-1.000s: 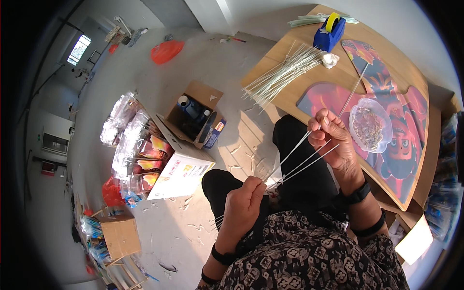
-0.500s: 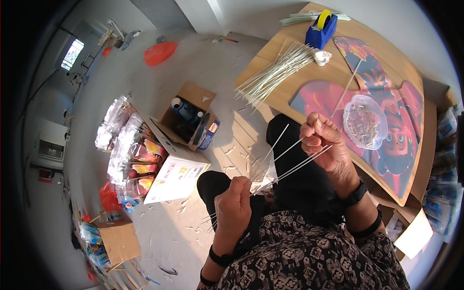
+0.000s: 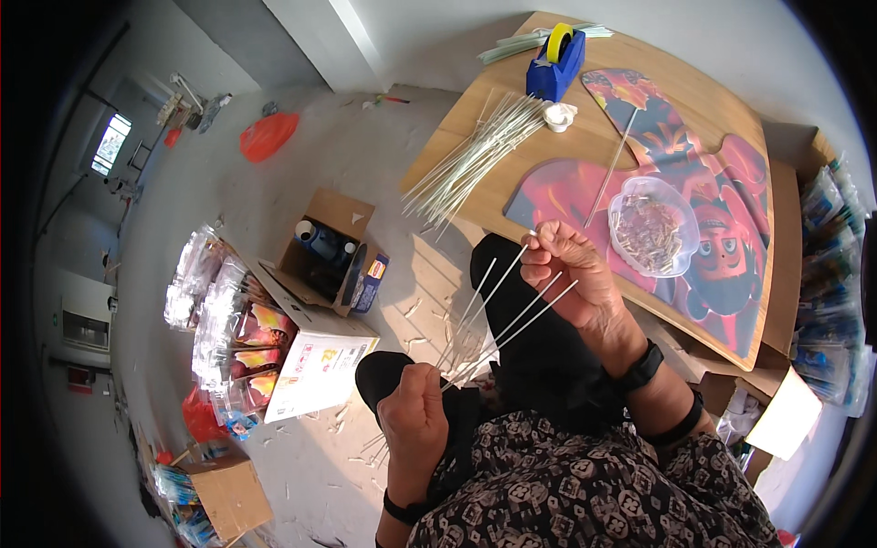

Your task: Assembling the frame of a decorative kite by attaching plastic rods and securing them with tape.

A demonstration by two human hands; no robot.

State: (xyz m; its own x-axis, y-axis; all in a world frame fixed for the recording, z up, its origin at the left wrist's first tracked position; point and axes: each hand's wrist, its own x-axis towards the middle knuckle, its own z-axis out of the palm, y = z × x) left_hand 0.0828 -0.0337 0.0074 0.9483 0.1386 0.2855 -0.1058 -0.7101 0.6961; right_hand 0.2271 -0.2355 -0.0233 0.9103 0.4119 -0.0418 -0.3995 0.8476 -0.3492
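Rods [image 3: 470,368] partly hidden in left hand [image 3: 415,418]

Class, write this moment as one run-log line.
left hand: gripping thin rods | right hand: pinching the end of one | table: rod pile, blue tape dispenser | printed board: clear bowl

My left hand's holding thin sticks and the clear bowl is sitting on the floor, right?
Not quite: the head view shows the clear bowl on the printed board, on the table. Your left hand does hold thin sticks.
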